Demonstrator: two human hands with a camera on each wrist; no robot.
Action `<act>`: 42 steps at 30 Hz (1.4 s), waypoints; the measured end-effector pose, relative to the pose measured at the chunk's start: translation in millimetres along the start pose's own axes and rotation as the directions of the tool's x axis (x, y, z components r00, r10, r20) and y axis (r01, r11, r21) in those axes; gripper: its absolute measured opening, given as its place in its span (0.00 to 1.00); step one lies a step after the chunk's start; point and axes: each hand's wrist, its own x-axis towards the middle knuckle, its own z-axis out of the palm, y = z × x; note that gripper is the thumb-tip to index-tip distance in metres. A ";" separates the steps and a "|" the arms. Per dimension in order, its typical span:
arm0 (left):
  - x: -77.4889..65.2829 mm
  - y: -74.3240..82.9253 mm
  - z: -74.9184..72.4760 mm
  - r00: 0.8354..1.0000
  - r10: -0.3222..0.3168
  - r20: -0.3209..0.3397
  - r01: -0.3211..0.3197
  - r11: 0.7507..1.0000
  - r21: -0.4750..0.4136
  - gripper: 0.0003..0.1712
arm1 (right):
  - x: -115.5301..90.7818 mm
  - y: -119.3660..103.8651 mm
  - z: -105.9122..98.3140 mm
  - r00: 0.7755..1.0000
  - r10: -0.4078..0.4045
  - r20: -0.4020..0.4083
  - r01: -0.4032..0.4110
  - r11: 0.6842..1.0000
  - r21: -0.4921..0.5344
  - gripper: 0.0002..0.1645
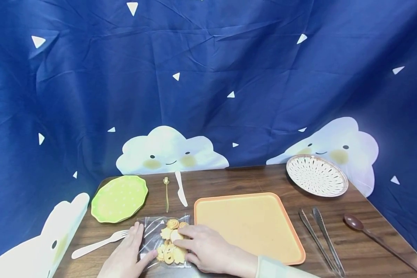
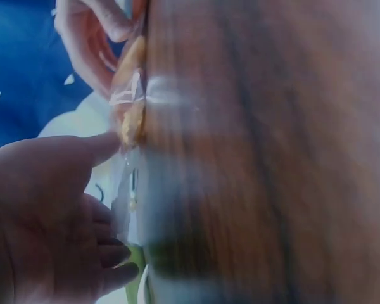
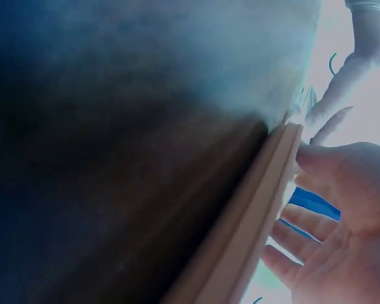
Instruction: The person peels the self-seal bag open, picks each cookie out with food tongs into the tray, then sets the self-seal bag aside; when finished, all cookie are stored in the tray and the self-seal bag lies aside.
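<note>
A clear plastic bag of golden cookies lies flat on the wooden table between the two hands. My left hand rests along the bag's left edge, fingers extended, the thumb touching its lower left part. From the right, my right hand lays its loosely bent fingers on the cookies and partly covers them. In the left wrist view the left hand is beside the bag. The right wrist view has the right hand with fingers spread next to the orange tray's edge.
An orange tray lies right of the bag. Beyond are a green plate, a gold spoon and a white knife. A white fork lies left; metal tongs, a brown spoon and a patterned plate are right.
</note>
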 end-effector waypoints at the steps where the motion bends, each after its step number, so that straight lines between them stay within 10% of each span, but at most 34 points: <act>1: -1.6 0.6 1.3 1.000 0.013 -0.018 -0.013 1.000 0.005 0.63 | -0.3 -0.6 -0.3 1.000 -0.016 -0.001 0.016 1.000 -0.010 0.27; 10: -12.4 3.8 23.5 0.935 0.243 -0.257 -0.212 0.967 0.142 0.48 | -0.2 -3.3 -6.0 0.988 -0.152 -0.025 0.149 0.985 -0.091 0.24; 19: -18.1 -8.3 35.0 0.979 0.177 -0.102 -0.169 0.983 0.075 0.51 | -1.7 -7.6 -4.2 0.952 -0.293 -0.087 0.290 0.956 -0.043 0.11; 32: -23.5 -13.5 26.7 0.992 0.124 -0.026 -0.123 0.991 0.060 0.56 | 2.6 -1.3 -4.8 0.907 -0.422 -0.006 0.422 0.907 0.014 0.10; 42: -31.3 -8.4 19.1 0.998 0.058 0.030 -0.058 0.998 0.026 0.59 | 12.2 0.6 5.2 0.896 -0.430 -0.109 0.439 0.895 0.076 0.05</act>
